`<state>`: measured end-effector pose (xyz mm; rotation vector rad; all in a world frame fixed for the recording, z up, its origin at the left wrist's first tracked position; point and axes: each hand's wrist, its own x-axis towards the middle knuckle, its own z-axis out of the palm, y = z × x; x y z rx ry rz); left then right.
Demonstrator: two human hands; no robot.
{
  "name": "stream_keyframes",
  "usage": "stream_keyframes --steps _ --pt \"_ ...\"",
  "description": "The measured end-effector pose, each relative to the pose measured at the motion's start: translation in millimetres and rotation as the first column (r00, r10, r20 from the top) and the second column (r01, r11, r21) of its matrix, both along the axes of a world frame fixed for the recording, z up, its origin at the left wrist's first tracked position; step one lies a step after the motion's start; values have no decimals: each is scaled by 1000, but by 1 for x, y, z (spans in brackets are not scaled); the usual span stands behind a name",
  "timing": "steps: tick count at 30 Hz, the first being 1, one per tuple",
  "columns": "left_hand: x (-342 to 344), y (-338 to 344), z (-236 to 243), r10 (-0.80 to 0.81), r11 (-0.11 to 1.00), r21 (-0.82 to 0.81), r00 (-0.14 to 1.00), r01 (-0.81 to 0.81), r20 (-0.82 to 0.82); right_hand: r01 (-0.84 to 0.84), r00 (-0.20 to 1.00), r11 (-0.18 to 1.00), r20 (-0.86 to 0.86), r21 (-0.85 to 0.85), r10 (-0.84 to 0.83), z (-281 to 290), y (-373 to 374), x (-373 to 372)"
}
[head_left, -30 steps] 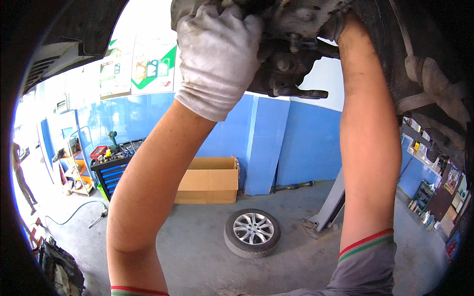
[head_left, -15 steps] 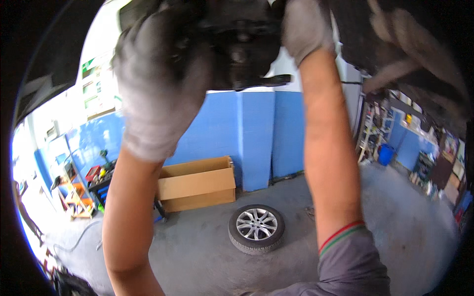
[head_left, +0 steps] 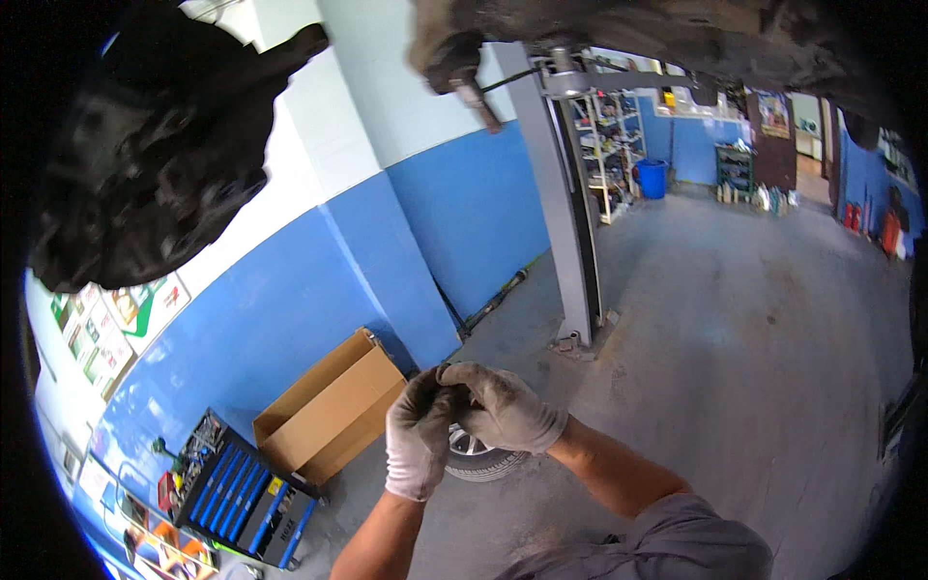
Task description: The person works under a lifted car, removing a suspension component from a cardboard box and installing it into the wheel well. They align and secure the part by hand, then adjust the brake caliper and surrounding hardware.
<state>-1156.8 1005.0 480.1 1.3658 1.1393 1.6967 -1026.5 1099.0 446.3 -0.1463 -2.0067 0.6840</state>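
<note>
My left hand (head_left: 414, 440) and my right hand (head_left: 510, 408), both in dirty grey-white work gloves, meet at the fingertips low in the middle of the view. Their fingers are curled and pressed together. Whatever they may hold between them is hidden by the gloves. Behind and below them a wheel with a silver rim and black tyre (head_left: 483, 469) lies flat on the floor, partly covered by the hands. At the upper left hangs a dark, greasy assembly of vehicle parts (head_left: 164, 184), well apart from both hands.
A vehicle's underside (head_left: 667, 34) spans the top right. A grey lift post (head_left: 559, 203) stands beyond my hands. Left of them are an open cardboard box (head_left: 333, 411) and a black tool cart with blue-edged drawers (head_left: 237, 493). A blue bin (head_left: 652, 179) stands by shelves.
Both hands have come down from the dark parts overhead and are now together at the fingertips. The view has turned right, bringing the lift post and more floor into sight.
</note>
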Motion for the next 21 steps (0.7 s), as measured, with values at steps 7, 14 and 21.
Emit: stream_keyframes --steps 7,14,21 --pt "4 135 -48 -5 999 16 385 51 -923 321 945 942 -39 -98 -326 -103 65 53" --pt "55 340 90 183 982 94 961 -166 -207 246 950 743 306 -623 -58 -197 119 140" --pt "117 475 272 -166 937 314 986 150 24 264 745 954 599 139 -293 -269 186 209"
